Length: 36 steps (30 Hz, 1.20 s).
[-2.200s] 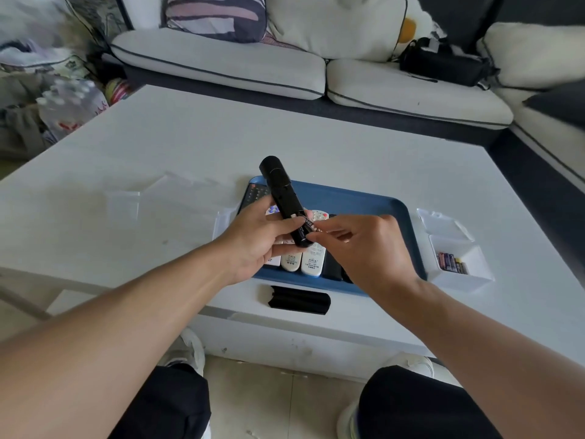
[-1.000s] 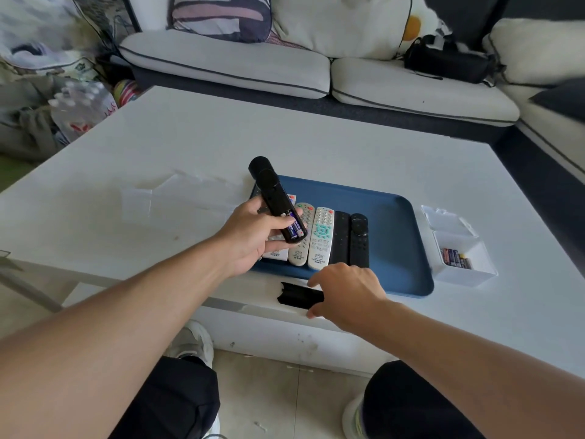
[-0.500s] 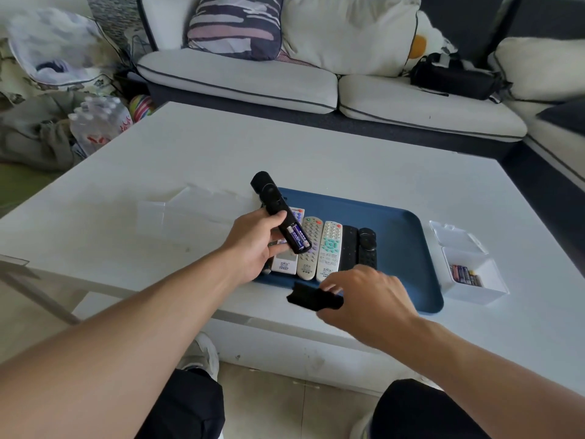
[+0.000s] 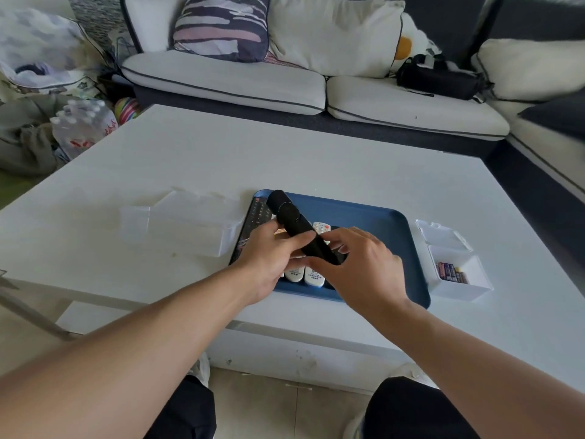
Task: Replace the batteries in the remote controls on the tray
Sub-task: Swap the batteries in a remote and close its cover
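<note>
Blue plastic tray (image 4: pixel 380 217) on white table (image 4: pixel 316 160); clear plastic box (image 4: pixel 183 226) left of it, small white battery box (image 4: pixel 456 274) right, grey-cushioned sofa (image 4: pixel 253 80) behind.

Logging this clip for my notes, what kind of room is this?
Most likely a home living room: a cushioned sofa wraps round a low white table, with a striped pillow on it.

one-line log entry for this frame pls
stage: refitting battery cover | left hand: holding black remote | right hand: on remote's near end | over blue tray | spare batteries: white box
</note>
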Each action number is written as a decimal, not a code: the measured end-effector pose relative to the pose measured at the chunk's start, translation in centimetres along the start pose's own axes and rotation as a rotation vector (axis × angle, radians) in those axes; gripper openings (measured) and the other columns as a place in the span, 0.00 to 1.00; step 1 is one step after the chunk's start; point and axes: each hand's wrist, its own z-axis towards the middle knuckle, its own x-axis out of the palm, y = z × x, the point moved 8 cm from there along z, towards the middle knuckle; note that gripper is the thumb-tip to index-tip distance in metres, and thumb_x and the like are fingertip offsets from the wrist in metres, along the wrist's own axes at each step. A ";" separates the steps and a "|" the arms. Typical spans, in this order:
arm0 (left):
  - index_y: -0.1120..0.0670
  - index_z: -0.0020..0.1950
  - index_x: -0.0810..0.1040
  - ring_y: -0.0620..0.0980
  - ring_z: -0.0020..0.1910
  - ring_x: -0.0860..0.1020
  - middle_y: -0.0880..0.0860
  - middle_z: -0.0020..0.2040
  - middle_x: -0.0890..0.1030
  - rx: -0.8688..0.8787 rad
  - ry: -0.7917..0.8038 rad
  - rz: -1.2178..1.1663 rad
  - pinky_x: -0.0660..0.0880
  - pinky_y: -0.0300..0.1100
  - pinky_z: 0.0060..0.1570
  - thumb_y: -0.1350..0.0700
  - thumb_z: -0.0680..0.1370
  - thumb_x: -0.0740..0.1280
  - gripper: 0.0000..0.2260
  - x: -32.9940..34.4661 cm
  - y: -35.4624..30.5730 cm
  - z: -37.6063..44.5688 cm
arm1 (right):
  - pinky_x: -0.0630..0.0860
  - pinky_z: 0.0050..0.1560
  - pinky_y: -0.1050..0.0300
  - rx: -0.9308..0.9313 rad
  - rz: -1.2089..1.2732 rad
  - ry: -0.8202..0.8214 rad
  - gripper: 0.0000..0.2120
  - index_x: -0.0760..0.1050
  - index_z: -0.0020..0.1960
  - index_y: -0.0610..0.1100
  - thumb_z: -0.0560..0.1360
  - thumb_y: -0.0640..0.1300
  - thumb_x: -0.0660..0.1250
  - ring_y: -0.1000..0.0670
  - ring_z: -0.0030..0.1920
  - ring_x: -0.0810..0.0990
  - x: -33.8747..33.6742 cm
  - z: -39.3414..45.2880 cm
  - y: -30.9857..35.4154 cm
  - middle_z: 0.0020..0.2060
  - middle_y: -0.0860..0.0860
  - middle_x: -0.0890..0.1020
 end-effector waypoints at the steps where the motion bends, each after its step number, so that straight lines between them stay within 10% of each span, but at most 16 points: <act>1: 0.59 0.59 0.77 0.58 0.50 0.85 0.62 0.54 0.85 0.003 -0.008 -0.003 0.82 0.50 0.50 0.64 0.78 0.70 0.10 -0.2 0.0 0.1 | 0.78 0.45 0.55 0.014 0.055 0.026 0.19 0.79 0.58 0.62 0.71 0.68 0.70 0.59 0.48 0.79 0.2 0.0 -0.3 0.46 0.63 0.81; 12: 0.38 0.79 0.54 0.50 0.52 0.85 0.54 0.53 0.86 0.155 -0.071 -0.022 0.81 0.42 0.39 0.68 0.74 0.73 0.45 -1.4 -1.7 0.6 | 0.82 0.51 0.51 0.519 1.043 0.611 0.12 0.80 0.60 0.42 0.81 0.45 0.66 0.47 0.47 0.85 3.3 -1.7 -2.6 0.50 0.44 0.87; 29: 0.45 0.69 0.67 0.53 0.45 0.85 0.61 0.53 0.84 0.151 -0.082 -0.165 0.82 0.47 0.42 0.67 0.76 0.72 0.29 0.4 -1.2 0.2 | 0.83 0.49 0.55 0.601 1.334 0.481 0.14 0.78 0.61 0.34 0.79 0.42 0.68 0.44 0.46 0.85 3.2 -1.8 -3.6 0.48 0.39 0.85; 36: 0.48 0.66 0.76 0.52 0.53 0.84 0.57 0.59 0.82 0.179 -0.003 0.232 0.82 0.47 0.53 0.57 0.76 0.75 0.20 3.2 0.6 0.8 | 0.69 0.26 0.63 0.740 1.376 0.639 0.12 0.75 0.59 0.39 0.76 0.36 0.63 0.51 0.32 0.72 3.5 -2.0 -4.0 0.45 0.43 0.80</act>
